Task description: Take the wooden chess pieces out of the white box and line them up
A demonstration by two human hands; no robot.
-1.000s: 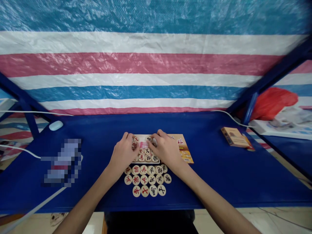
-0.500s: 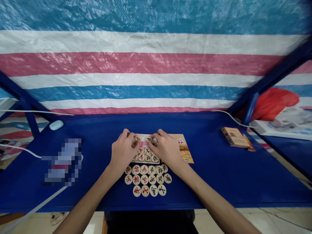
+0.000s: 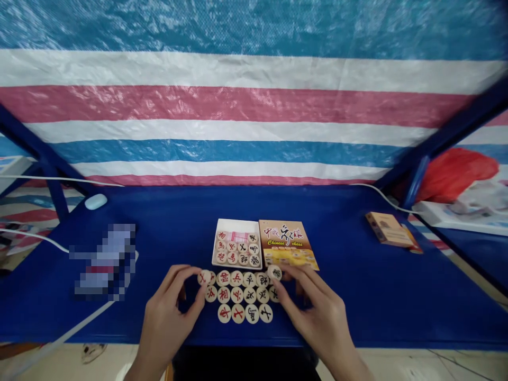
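1. My left hand (image 3: pixel 169 312) sits at about 7 o'clock of the bench (image 3: pixel 357 286), thumb and forefinger pinched on a round wooden Chinese chess piece (image 3: pixel 205 277) at the left end of the top row of loose pieces.
2. My right hand (image 3: pixel 317 312) is at about 5 o'clock, its fingertips closed on another chess piece (image 3: pixel 274 272) at the right end of that same row.
3. Between my hands the loose pieces (image 3: pixel 243 296) lie face up in three rows on the blue bench, touching or nearly touching one another, marked with red or black characters.
4. Just beyond them, at 12 o'clock from the rows, stands the white box tray (image 3: pixel 219 241), with more pieces lying flat in it and a pink-and-white folded thing in its far part.
5. Touching the tray's right side, at its 3 o'clock, lies the brown box lid (image 3: pixel 288 241), printed "Chinese chess".
6. Well apart at 2 o'clock of the bench lies a small brown carton (image 3: pixel 388 229), with a white cable (image 3: pixel 377 191) running past it.
7. At 10 o'clock sits a pale blue oval device (image 3: pixel 96 201); nearer me, at 9 o'clock, is a blurred patch I cannot make out.
8. A striped tarpaulin (image 3: pixel 254 106) in blue, white and pink hangs behind the bench.
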